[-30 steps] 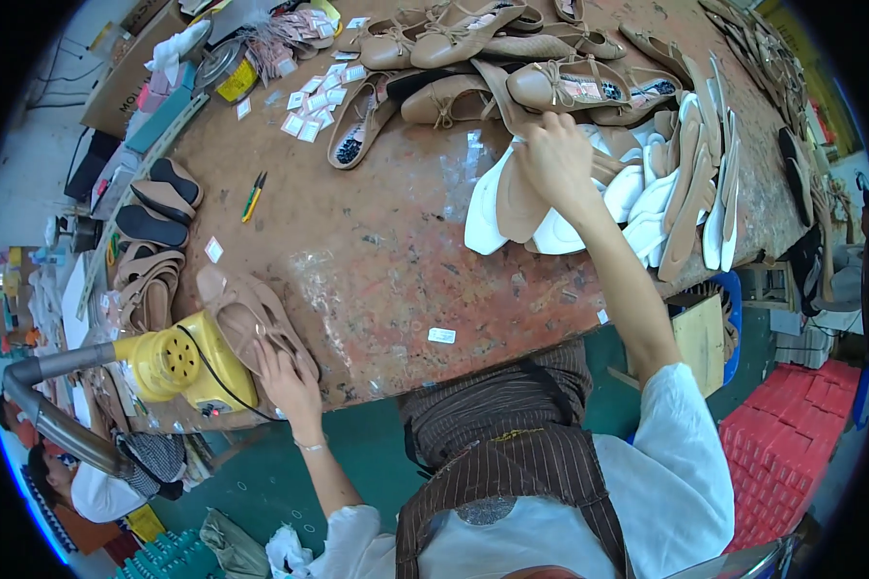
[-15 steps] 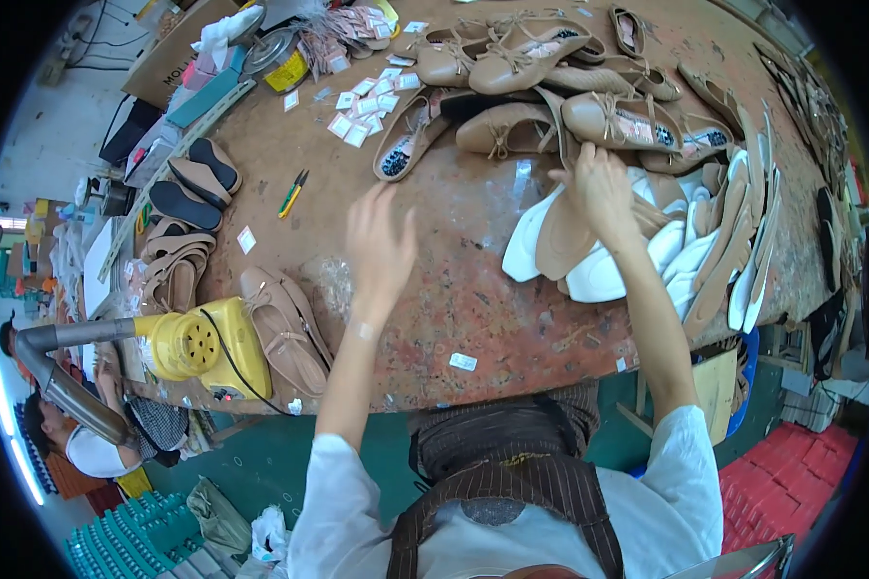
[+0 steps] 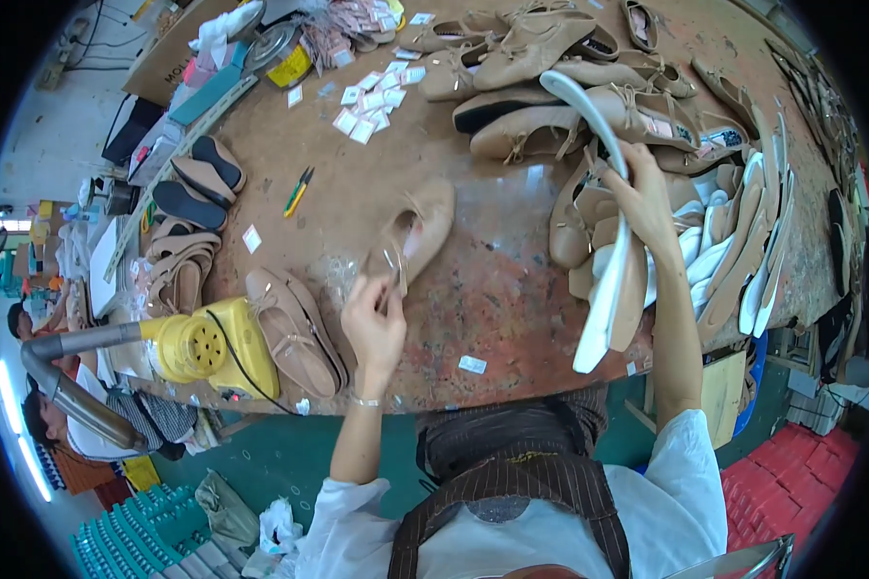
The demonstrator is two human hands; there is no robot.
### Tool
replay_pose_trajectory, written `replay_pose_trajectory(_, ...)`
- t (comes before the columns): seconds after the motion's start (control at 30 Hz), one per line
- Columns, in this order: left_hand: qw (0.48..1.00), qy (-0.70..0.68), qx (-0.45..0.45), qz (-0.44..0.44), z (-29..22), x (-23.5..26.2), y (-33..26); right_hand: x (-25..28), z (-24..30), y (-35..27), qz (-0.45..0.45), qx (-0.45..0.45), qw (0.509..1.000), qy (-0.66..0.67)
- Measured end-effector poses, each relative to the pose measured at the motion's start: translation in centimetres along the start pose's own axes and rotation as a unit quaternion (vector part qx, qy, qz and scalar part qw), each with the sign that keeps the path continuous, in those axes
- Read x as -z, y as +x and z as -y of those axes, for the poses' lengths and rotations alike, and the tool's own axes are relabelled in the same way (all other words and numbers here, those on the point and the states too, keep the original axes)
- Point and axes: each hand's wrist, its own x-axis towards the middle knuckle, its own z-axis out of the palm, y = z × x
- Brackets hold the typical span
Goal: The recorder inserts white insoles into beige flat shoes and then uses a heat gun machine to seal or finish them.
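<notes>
My left hand (image 3: 375,328) is closed with its fingertips at the near end of a tan flat shoe (image 3: 425,230), close to its bow. The shoe is over the middle of the table, toe end away from me, and slightly smeared by motion. Between the fingers of my right hand (image 3: 645,198) is a long curved insole (image 3: 603,314), white on the side that shows, held up on its edge. Below and beside that hand lies a fanned stack of white and tan insoles (image 3: 734,246). Just left of the stack rests another tan shoe (image 3: 572,227).
Tan bow flats (image 3: 521,130) are heaped at the back. Small white packets (image 3: 372,101) and a cutter knife (image 3: 298,192) lie to their left. A yellow blower (image 3: 227,352) with a grey pipe stands front left, beside a pair of tan shoes (image 3: 294,333). People sit further left.
My left hand has brought a shoe from the heap's left edge nearer to me. My right hand has lifted an insole off the stack.
</notes>
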Motion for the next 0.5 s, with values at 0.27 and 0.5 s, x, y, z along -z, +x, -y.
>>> replay_pose_trajectory(0.27,0.885,-0.45,-0.014,0.115,-8.0,-3.4,-4.2,-1.9,9.4,-5.8,0.095,-0.057,0.734,0.67)
replay_pose_trajectory(0.5,0.701,-0.643,0.089,0.296,-14.9,-5.5,-2.8,-0.6,7.0,-8.1,0.007,0.009,0.902,0.431)
